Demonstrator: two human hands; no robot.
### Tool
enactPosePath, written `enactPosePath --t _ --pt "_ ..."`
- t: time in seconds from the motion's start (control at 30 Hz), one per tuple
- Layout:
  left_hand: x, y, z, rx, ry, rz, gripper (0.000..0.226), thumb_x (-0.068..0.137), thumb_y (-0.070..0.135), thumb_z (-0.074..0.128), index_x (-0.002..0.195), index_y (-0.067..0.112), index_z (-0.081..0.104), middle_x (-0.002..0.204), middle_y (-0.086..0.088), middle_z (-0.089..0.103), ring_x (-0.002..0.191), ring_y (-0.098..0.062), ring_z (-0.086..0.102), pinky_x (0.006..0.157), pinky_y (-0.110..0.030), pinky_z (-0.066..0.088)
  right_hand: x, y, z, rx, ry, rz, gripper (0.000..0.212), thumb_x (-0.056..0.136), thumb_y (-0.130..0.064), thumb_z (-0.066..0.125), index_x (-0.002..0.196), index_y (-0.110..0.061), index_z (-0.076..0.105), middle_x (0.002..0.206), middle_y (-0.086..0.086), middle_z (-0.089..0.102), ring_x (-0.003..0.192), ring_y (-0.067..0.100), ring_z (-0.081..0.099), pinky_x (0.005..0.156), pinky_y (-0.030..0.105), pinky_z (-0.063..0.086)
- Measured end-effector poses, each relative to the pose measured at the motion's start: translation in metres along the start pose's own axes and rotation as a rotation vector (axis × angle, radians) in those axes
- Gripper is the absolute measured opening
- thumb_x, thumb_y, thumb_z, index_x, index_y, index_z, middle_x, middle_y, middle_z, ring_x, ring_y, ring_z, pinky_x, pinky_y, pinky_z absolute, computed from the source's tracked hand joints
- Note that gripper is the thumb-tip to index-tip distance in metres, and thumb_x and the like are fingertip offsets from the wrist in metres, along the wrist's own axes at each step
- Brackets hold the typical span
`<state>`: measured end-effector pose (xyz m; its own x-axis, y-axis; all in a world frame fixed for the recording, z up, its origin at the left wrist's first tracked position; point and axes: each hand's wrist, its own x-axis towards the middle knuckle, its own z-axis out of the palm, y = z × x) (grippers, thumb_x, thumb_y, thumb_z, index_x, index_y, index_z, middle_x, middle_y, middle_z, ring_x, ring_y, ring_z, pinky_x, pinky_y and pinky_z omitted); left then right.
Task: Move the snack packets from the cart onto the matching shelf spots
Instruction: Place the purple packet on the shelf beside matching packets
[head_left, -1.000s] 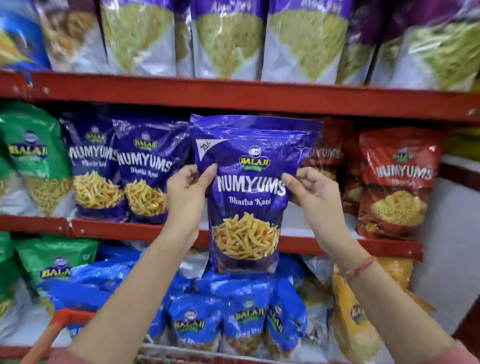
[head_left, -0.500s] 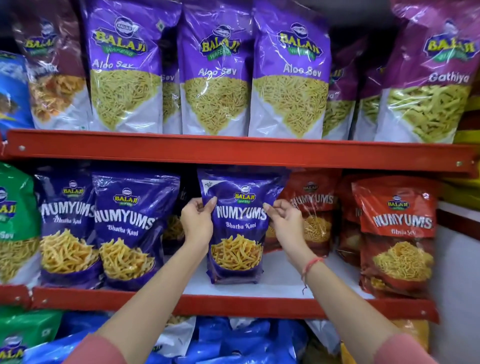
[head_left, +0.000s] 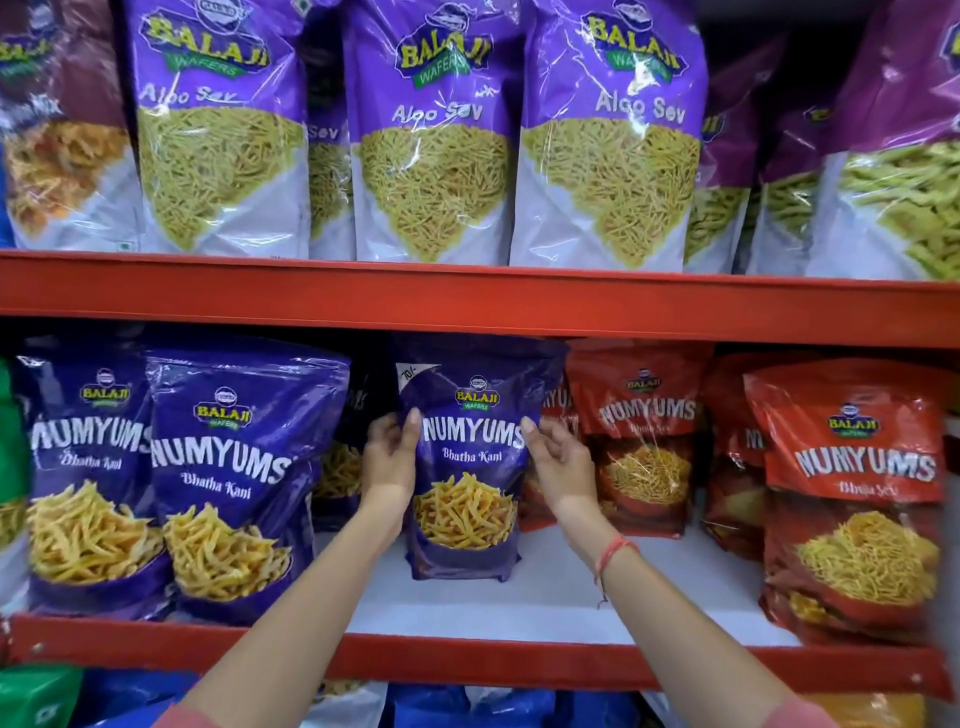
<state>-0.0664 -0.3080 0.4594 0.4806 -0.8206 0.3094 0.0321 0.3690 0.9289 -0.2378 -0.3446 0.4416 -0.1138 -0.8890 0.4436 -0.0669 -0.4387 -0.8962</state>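
Observation:
A blue Numyums Bhatha Kani packet (head_left: 470, 467) stands upright on the white floor of the middle shelf (head_left: 545, 597), set back from the front edge. My left hand (head_left: 390, 462) grips its left side and my right hand (head_left: 558, 460) grips its right side, thumbs on the front. Two matching blue Numyums packets (head_left: 228, 478) stand to the left at the shelf front. Another blue packet sits partly hidden behind my left hand. The cart is out of view.
Red Numyums Bhuja Sev packets (head_left: 857, 499) fill the right of the same shelf. Purple Aloo Sev packets (head_left: 431, 135) line the shelf above, over a red rail (head_left: 467, 301). A red front rail (head_left: 467, 657) edges the middle shelf. Blue and green packets show below.
The blue packet went from held in front of the shelf to standing deep on the middle shelf. Both hands moved forward with it, and the view rose and came closer.

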Motion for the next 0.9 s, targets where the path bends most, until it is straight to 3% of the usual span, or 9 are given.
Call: enactPosePath --t 0.13,0.23,0.33,0.4,0.5,0.6,0.73,0.83,0.9 --pt "-0.011 -0.035 -0.017 0.106 -0.08 -0.217 0.07 0.08 0.074 0.03 0.118 0.021 0.056 0.117 0.0 0.059 0.112 -0.025 0.055 0.106 -0.045 0.04 -0.016 0.027 -0.006 0.106 -0.065 0.294 0.047 0.082 -0.068 0.052 0.092 -0.028 0.074 0.105 0.001 0.075 0.1 0.024 0.069 0.097 0.045 0.053" --pt "-0.018 -0.052 -0.026 0.029 -0.11 -0.335 0.074 0.075 0.08 0.026 0.103 0.021 0.061 0.104 -0.007 0.069 0.1 -0.028 0.062 0.098 -0.044 0.047 -0.028 0.031 -0.006 0.13 -0.119 0.413 0.052 0.094 -0.056 0.039 0.107 -0.013 0.065 0.098 0.004 0.071 0.091 0.025 0.068 0.092 0.046 0.054" --pt "-0.025 -0.057 -0.034 0.041 -0.17 -0.351 0.066 0.068 0.081 0.029 0.095 0.031 0.062 0.111 -0.009 0.068 0.106 -0.028 0.062 0.098 -0.043 0.047 -0.04 0.03 -0.009 0.138 -0.184 0.416 0.042 0.095 -0.056 0.034 0.104 -0.025 0.061 0.093 -0.006 0.068 0.086 0.016 0.067 0.072 0.034 0.054" --pt "-0.022 -0.068 -0.042 0.083 -0.194 -0.318 0.072 0.055 0.089 0.032 0.094 0.036 0.062 0.122 -0.011 0.065 0.115 -0.028 0.059 0.106 -0.047 0.042 -0.046 0.03 -0.013 0.127 -0.181 0.409 0.039 0.094 -0.059 0.037 0.101 -0.029 0.062 0.098 -0.003 0.069 0.089 0.015 0.067 0.075 0.033 0.054" --pt "-0.026 -0.071 -0.057 0.196 -0.219 -0.288 0.082 0.054 0.095 0.028 0.102 0.039 0.063 0.127 -0.011 0.063 0.12 -0.029 0.056 0.111 -0.051 0.037 -0.057 0.025 -0.019 0.091 -0.18 0.399 0.044 0.092 -0.06 0.04 0.108 -0.026 0.064 0.105 0.002 0.071 0.097 0.017 0.068 0.089 0.035 0.053" --pt "-0.046 -0.052 -0.069 0.228 -0.245 -0.306 0.083 0.057 0.093 0.028 0.101 0.034 0.066 0.119 -0.008 0.066 0.116 -0.028 0.059 0.112 -0.049 0.036 -0.07 0.024 -0.023 0.068 -0.182 0.365 0.039 0.092 -0.06 0.042 0.101 -0.031 0.065 0.117 0.003 0.07 0.102 0.018 0.069 0.092 0.035 0.053" --pt "-0.079 -0.015 -0.077 0.245 -0.265 -0.284 0.054 0.086 0.066 0.025 0.096 0.03 0.064 0.107 0.0 0.064 0.106 -0.02 0.058 0.109 -0.038 0.037 -0.088 0.02 -0.028 -0.003 -0.203 0.385 0.045 0.083 -0.072 0.045 0.093 -0.036 0.069 0.111 -0.001 0.074 0.1 0.017 0.071 0.1 0.042 0.052" --pt "-0.088 -0.015 -0.084 0.22 -0.281 -0.241 0.058 0.095 0.05 0.023 0.121 0.012 0.058 0.111 -0.003 0.059 0.106 -0.019 0.055 0.102 -0.031 0.036 -0.1 0.009 -0.028 0.034 -0.24 0.393 0.036 0.092 -0.058 0.044 0.09 -0.031 0.068 0.109 0.002 0.073 0.101 0.021 0.07 0.094 0.038 0.055" --pt "-0.092 -0.014 -0.087 0.241 -0.312 -0.239 0.063 0.094 0.053 0.023 0.131 0.011 0.05 0.126 -0.009 0.058 0.12 -0.023 0.053 0.11 -0.034 0.033 -0.107 0.003 -0.029 0.013 -0.247 0.375 0.034 0.093 -0.056 0.043 0.088 -0.032 0.067 0.105 0.001 0.071 0.102 0.02 0.068 0.094 0.037 0.054"
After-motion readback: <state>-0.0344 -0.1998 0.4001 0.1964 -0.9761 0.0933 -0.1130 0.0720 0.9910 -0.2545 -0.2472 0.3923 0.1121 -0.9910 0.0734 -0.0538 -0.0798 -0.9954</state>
